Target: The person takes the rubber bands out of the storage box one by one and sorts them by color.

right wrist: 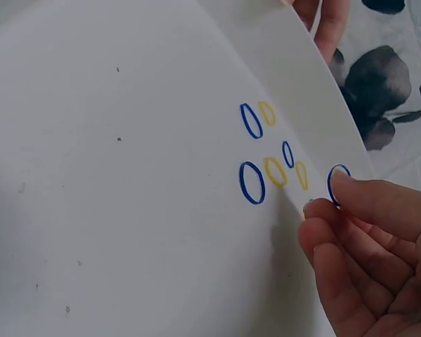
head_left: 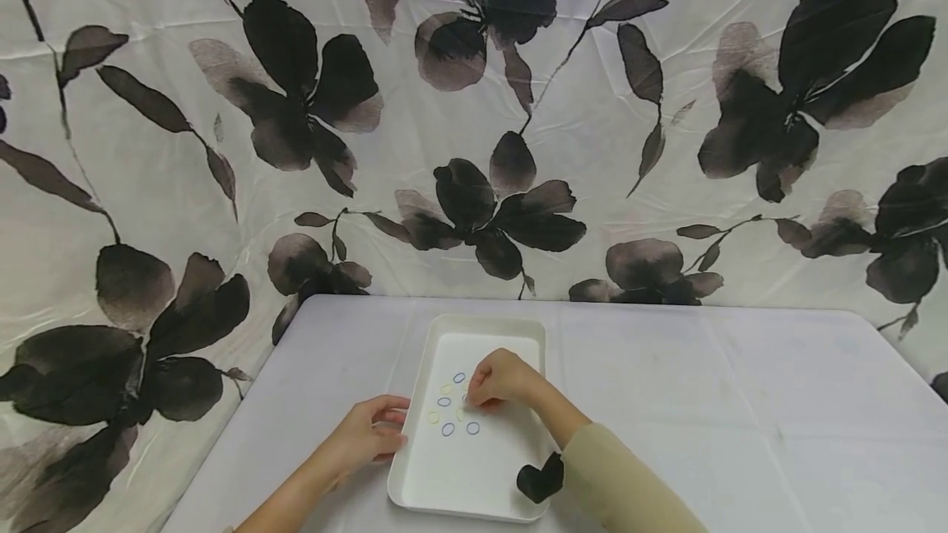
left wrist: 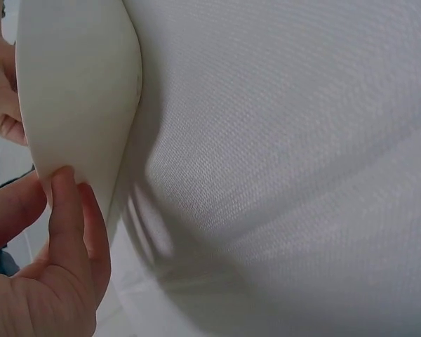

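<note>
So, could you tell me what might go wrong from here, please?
1. The rubber bands lie flat and close together, so the right hand may pick up two or flick one off.
2. The left hand holds only the tray's edge, so the tray could slide on the tablecloth.

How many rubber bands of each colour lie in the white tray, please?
Blue bands: 4
Yellow bands: 3
Total: 7 plainly seen in the white tray; the right hand may hide another under its fingertips.
</note>
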### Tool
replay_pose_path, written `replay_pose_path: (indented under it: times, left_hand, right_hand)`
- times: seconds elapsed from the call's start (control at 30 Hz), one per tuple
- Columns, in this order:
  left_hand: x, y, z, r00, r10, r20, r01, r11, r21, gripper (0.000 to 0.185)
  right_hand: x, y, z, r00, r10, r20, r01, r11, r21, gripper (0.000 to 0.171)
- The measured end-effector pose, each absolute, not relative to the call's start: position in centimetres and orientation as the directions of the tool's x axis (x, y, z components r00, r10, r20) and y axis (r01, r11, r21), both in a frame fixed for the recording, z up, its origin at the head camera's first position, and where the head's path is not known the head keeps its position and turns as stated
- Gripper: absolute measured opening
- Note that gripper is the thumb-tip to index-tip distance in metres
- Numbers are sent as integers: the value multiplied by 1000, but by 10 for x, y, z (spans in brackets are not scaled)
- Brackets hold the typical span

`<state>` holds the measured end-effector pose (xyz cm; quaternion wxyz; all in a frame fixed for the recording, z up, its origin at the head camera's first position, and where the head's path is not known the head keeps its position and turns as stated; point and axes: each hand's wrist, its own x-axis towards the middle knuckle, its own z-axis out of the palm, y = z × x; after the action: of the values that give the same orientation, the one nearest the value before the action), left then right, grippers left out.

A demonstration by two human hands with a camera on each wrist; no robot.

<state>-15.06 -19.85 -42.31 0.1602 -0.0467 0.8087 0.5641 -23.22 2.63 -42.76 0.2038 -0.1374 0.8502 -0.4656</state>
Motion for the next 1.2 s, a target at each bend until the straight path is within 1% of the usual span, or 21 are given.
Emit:
replay_pose_path:
  times: [0.2,0.37,0.8,1.2]
  left_hand:
    - [-151,-198,-425,-947,85,-310,-259,369,893,52]
    - [-150,-198,-425,-947,80,-310,-262,364,894,52]
    - [-151,-202,-427,-937,127,-325,-274,309,911,58]
    - [-152,-204,-430,-938,139,-318,-269,287,919,62]
  right_hand:
    - [-230,31,-421,-876,-427,-223,-3,467,-884,11]
    - [-232,37,-421,-878,-431,-206,1,429,-903,9]
    - [-236,60,-406,-894,-401,-198,14,418,-908,10]
    - [-242,96,-401,-902,-386,-194,40,373,-927,11]
